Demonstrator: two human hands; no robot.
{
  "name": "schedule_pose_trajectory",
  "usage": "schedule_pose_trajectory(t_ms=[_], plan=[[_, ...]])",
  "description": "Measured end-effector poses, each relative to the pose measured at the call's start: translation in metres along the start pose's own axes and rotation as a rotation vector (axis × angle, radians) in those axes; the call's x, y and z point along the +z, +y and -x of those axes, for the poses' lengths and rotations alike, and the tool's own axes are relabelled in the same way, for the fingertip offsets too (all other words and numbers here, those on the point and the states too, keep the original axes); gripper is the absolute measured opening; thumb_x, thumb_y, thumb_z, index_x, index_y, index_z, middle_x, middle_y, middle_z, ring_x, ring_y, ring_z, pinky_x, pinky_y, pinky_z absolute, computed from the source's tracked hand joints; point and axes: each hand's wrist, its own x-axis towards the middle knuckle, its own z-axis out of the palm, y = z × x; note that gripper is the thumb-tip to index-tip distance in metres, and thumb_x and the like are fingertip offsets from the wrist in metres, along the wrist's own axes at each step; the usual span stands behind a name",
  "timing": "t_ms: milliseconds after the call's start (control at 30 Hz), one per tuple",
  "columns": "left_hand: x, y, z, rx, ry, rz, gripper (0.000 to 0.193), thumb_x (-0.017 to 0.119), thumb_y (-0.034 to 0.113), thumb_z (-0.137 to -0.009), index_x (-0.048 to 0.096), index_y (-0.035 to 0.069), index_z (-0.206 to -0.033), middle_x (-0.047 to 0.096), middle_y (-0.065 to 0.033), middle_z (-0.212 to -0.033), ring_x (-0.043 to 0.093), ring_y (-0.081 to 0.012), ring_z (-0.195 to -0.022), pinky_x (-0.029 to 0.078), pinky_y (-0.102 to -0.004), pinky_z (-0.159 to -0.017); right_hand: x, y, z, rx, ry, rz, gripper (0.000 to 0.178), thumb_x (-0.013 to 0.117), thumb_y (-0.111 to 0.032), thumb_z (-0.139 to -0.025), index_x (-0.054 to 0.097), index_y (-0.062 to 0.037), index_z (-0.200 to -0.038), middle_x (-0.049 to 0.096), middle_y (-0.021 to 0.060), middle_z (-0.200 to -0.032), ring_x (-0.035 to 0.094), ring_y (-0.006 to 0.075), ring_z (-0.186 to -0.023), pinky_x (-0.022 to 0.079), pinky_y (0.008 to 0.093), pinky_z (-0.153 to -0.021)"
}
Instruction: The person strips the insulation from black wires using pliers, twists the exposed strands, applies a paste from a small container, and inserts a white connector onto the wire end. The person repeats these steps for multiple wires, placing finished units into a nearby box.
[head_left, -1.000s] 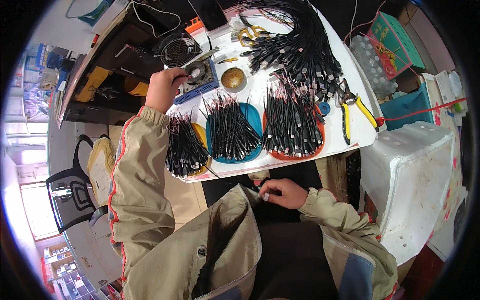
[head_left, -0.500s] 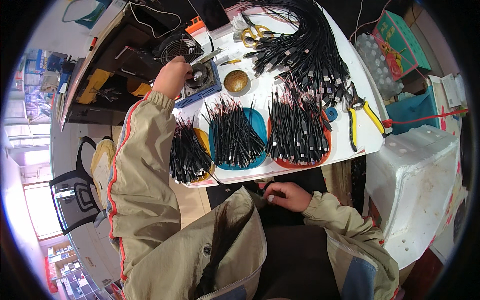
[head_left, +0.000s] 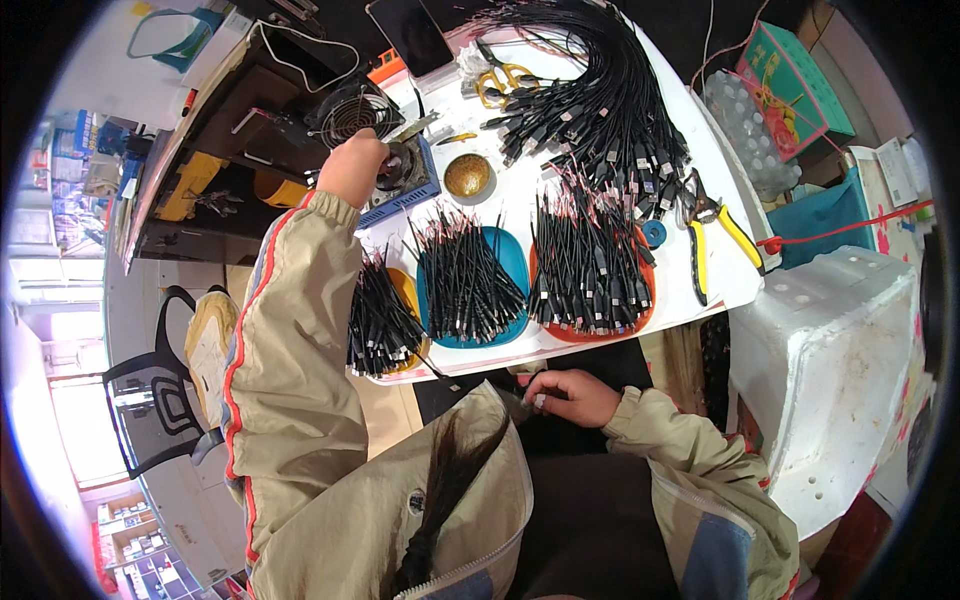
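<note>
**Limp cables, delicate tips, and a solid blue box**

At the upper left of the frame, the left hand is curled, fingertips down at the round top of the blue box; whether it grips anything is hidden. The box looks rigid and fairly heavy (its well may be hot), so its blue side seems the safer hold.

Toward the centre, cables lie bunched in a yellow tray and a teal tray. Each should be light and springy; the thin wires at the upper ends look fragile, so pinch the black sheath or plug.

At lower centre, the right hand is loosely half closed beside the jacket; I cannot tell if it holds anything. Above it, more cables fill an orange tray.
</note>
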Motion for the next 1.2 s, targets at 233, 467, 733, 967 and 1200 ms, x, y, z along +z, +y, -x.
schedule_pose_trajectory(t_ms=[233, 467, 733, 967, 1200], plan=[[-0.043, 0.034, 0.038, -0.041, 0.375, 0.374, 0.011, 0.07, 0.004, -0.074, 0.068, 0.002, -0.084, 0.058, -0.0135, -0.081, 0.061, -0.0331, -0.077, 0.048, -0.0397, -0.066, 0.008, -0.01, 0.014, 0.0, 0.108, 0.007, 0.014, 0.054, -0.009, -0.093, 0.06, -0.0013, -0.102, 0.065, 0.0045, -0.092, 0.058, 0.0101, -0.081, 0.049, 0.0264, -0.073], [-0.116, 0.143, 0.15, -0.082, 0.741, 0.973, 0.012, 0.07, -0.004, -0.077, 0.067, -0.002, -0.088, 0.06, -0.0089, -0.086, 0.057, -0.0145, -0.074, 0.046, -0.0251, -0.064, 0.021, -0.072, 0.033, -0.142, 0.265, 0.061, 0.013, 0.053, -0.01, -0.096, 0.059, 0.0003, -0.103, 0.06, 0.002, -0.089, 0.055, 0.0073, -0.078, 0.047, 0.023, -0.071], [-0.17, 0.243, 0.197, 0.105, 0.727, 1.84, 0.006, 0.064, -0.003, -0.087, 0.064, -0.004, -0.093, 0.058, -0.0056, -0.094, 0.049, -0.008, -0.066, 0.04, -0.0214, -0.057, 0.08, -0.167, 0.02, -0.906, 0.488, 0.619, 0.046, 0.055, -0.014, -0.091, 0.038, 0.0001, -0.132, 0.055, 0.0205, -0.115, 0.056, 0.0355, -0.108, 0.044, 0.0421, -0.09], [-0.218, 0.289, 0.194, 0.481, 0.554, 1.948, 0.05, 0.046, 0.026, -0.1, 0.037, -0.001, -0.141, 0.044, -0.0207, -0.138, 0.046, -0.0285, -0.127, 0.043, -0.0388, -0.103, 0.101, -0.247, 0.155, -0.556, 0.682, 0.434, 0.027, 0.051, -0.025, -0.097, 0.056, -0.0003, -0.105, 0.06, 0.0142, -0.083, 0.062, 0.0258, -0.073, 0.048, 0.0366, -0.062], [-0.152, 0.279, 0.176, 0.188, 0.142, 1.995, 0.043, 0.057, 0.012, -0.094, 0.046, 0.0, -0.134, 0.056, -0.0133, -0.125, 0.057, -0.0198, -0.111, 0.05, -0.0289, -0.086, 0.11, -0.372, 0.348, -0.3, 1.092, 0.832, 0.032, 0.042, -0.033, -0.102, 0.057, -0.0074, -0.114, 0.05, -0.0043, -0.075, 0.036, -0.0009, -0.055, 0.028, 0.0141, -0.045]])
